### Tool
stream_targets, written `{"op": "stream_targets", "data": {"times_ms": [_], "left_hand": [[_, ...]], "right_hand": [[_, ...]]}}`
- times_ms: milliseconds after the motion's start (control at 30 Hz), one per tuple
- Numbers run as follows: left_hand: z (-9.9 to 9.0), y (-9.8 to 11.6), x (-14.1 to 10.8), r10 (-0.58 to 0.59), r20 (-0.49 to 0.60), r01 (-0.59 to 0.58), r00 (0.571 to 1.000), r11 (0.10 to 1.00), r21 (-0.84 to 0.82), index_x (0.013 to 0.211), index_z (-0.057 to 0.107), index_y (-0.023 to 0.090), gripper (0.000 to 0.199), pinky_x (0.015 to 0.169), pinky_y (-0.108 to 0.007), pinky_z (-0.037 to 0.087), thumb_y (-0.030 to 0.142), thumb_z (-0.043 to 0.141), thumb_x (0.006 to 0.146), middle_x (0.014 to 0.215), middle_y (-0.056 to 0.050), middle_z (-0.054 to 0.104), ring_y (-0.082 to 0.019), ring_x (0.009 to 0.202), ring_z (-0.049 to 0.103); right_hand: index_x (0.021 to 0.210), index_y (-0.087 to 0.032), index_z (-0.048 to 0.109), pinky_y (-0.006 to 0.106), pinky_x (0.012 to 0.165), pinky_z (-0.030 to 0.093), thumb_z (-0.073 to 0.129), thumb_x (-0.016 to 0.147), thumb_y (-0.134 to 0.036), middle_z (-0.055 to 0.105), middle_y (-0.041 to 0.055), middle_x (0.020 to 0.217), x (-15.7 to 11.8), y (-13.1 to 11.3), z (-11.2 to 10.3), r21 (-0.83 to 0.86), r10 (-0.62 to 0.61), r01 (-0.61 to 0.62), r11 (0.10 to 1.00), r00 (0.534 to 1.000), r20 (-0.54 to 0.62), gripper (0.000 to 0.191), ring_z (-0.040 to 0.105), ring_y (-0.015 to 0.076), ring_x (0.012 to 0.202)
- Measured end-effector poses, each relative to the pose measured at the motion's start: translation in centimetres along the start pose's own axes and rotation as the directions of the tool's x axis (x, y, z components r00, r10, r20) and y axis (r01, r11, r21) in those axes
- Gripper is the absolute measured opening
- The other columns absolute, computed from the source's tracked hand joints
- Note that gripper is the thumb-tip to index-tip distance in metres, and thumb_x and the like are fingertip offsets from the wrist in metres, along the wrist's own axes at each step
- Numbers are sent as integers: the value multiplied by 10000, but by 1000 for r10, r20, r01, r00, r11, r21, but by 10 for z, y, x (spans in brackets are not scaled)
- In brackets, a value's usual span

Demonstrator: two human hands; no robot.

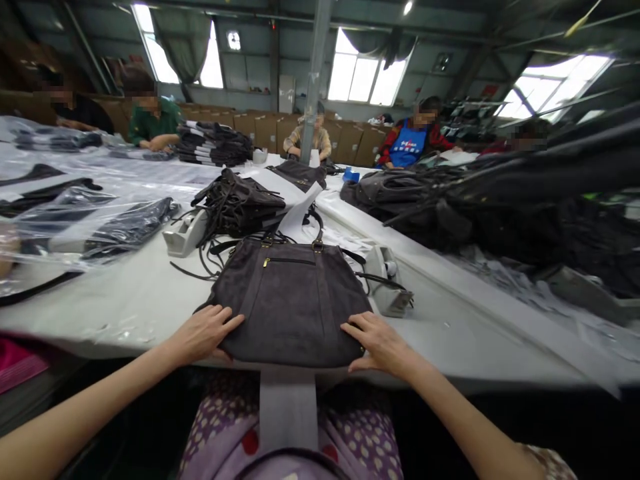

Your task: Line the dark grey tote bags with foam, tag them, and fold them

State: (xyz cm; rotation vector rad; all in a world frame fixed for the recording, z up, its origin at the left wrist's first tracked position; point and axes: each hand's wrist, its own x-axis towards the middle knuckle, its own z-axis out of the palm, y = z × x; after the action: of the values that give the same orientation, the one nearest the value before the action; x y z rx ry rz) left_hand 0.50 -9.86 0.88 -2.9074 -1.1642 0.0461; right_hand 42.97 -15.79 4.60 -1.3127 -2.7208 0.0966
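A dark grey handbag lies flat at the front edge of the white table, its zip pocket facing up and its handles pointing away from me. My left hand grips its left side, fingers on top and thumb low at the edge. On the opposite side, my right hand holds the lower right corner, with the fingers over the surface and the thumb near the bottom edge. A pale strip hangs down from under the bag over my lap. Behind the handles stands a curled white paper.
Tape dispensers stand left and right of the bag. Dark bags are heaped behind and at the right. Plastic-wrapped bags lie on the left. Several people work around the far side, near a metal post.
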Motion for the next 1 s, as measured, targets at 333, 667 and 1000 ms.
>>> {"op": "stream_targets", "data": {"times_ms": [333,667,1000], "left_hand": [[-49,-35,25,-30,-88,23,996,997,-74,815,542,224,369,675,-275,365,590,587,799,790,-18,595,-196,775,566],[-29,-46,24,-137,78,141,987,989,-51,915,525,249,211,595,-248,353,451,545,857,829,-12,626,-200,768,604],[-34,-4,31,-74,99,84,992,991,-100,1167,509,231,676,754,-372,427,740,535,723,1020,-98,592,-299,926,577]], "right_hand": [[943,-209,610,259,697,400,679,775,-430,632,17,863,13,22,-16,122,191,-197,973,980,57,285,580,173,801],[821,-223,565,218,568,326,609,793,-438,585,-51,660,55,47,-24,269,275,-315,910,945,176,222,522,123,616],[851,-229,554,234,618,363,574,815,-434,609,-28,732,59,53,0,217,267,-313,925,939,217,210,565,146,680]]}}
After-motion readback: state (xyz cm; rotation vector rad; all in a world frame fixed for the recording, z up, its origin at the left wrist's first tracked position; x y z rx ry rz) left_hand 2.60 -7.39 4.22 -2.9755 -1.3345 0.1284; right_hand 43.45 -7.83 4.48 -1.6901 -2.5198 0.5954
